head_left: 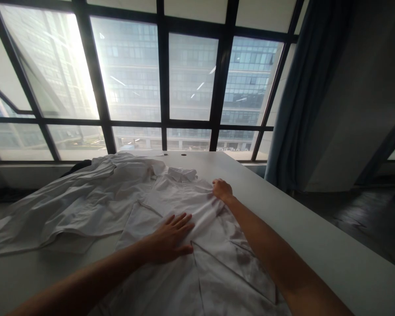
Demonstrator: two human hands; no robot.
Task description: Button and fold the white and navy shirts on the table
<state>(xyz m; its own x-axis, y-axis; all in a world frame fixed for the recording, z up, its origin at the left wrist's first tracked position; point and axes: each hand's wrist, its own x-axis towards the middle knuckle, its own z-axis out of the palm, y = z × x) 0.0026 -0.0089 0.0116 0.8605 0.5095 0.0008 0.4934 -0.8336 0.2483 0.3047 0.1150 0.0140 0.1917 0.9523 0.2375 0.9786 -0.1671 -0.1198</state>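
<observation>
A white collared shirt (181, 193) lies spread on the table in front of me, its collar (181, 174) toward the window. My left hand (171, 237) rests flat on the middle of the shirt, fingers stretched out. At the shirt's right shoulder edge, my right hand (222, 189) is closed with its fingers curled on the fabric. The fingertips are partly hidden, but cloth runs into the grip. Creases and folded sleeve parts show below the right forearm.
More white garments (95, 193) lie crumpled to the left and hang over that side. The white table (303, 237) has its right edge running diagonally. Beyond it are black-framed windows (191, 79) and a blue curtain (292, 96) beside a pillar.
</observation>
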